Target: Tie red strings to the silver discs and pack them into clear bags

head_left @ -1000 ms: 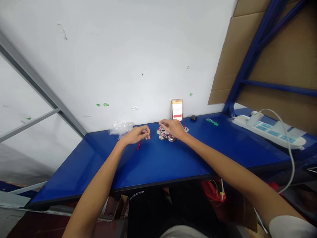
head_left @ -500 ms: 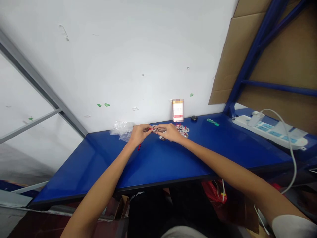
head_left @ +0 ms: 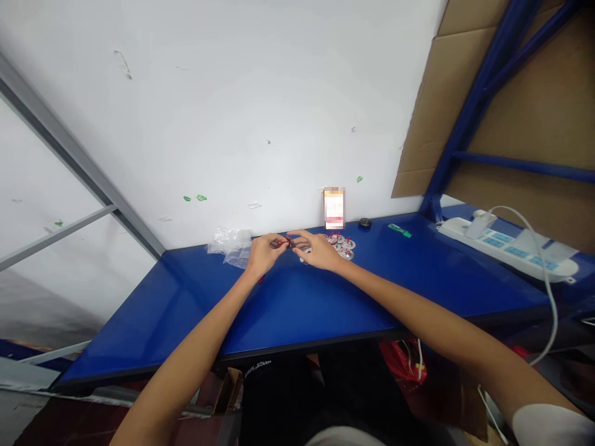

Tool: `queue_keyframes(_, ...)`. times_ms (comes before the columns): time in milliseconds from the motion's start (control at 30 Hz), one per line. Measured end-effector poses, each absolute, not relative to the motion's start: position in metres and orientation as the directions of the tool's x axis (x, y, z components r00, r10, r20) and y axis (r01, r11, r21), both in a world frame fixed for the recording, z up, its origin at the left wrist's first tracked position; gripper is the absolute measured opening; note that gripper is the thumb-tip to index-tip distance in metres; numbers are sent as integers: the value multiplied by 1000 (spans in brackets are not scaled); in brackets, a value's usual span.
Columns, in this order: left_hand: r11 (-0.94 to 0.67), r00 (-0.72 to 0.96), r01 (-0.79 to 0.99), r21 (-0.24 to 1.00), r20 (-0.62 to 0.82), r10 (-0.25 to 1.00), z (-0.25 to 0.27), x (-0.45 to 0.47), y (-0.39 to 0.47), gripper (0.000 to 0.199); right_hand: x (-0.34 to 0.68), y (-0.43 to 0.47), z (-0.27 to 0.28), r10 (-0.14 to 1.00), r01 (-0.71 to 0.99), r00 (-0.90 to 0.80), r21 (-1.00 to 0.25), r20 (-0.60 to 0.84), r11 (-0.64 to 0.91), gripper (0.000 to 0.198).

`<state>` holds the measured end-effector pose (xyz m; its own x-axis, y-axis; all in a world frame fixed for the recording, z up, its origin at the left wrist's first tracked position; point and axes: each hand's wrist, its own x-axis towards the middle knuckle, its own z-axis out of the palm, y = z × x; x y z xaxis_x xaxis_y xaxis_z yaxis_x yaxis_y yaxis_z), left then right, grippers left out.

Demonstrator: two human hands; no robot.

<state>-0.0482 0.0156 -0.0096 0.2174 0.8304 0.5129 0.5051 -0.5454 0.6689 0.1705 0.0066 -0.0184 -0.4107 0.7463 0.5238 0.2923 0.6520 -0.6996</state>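
Note:
My left hand [head_left: 263,254] is closed in a pinch on a small round disc [head_left: 289,242] with a red cord, held just above the blue table. My right hand [head_left: 318,250] faces it from the other side, its forefinger and thumb curved around the disc's edge. The disc looks dark from here, and fingers cover much of it. A red cord end [head_left: 261,280] shows below my left wrist. Beside and behind my right hand lie several silvery discs [head_left: 346,244] with red tips standing up, partly hidden by that hand.
Crumpled clear plastic [head_left: 229,241] lies left of my hands on the blue table [head_left: 297,310]. A lit phone [head_left: 334,209] leans on the white wall. Rightward are a round black object [head_left: 365,222], a green item [head_left: 400,230] and a white power strip [head_left: 506,248] with a cable.
The disc between my hands has turned from a pale, bright look to a dark one. My right fingers have spread a little around it. The things on the table stay put.

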Motion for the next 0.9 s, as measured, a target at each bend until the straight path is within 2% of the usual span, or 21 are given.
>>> queue_keyframes(100,-512,160,470,720,500,851,-12,-46,15,18,170,9,-19,754,300,-380,-700,536,648,54)
queue_keyframes(300,-431,130,302,850,411,902,-18,-39,15,27,169,17,-24,772,164,-329,-773,543,613,29)
queue_keyframes(500,-371,144,166,914,350,926,-9,-32,7,35,172,15,-21,795,92,-240,-802,557,590,20)
queue_keyframes(900,-242,135,64,968,232,963,-6,-31,0,36,178,9,-9,681,300,-309,-612,664,732,14)
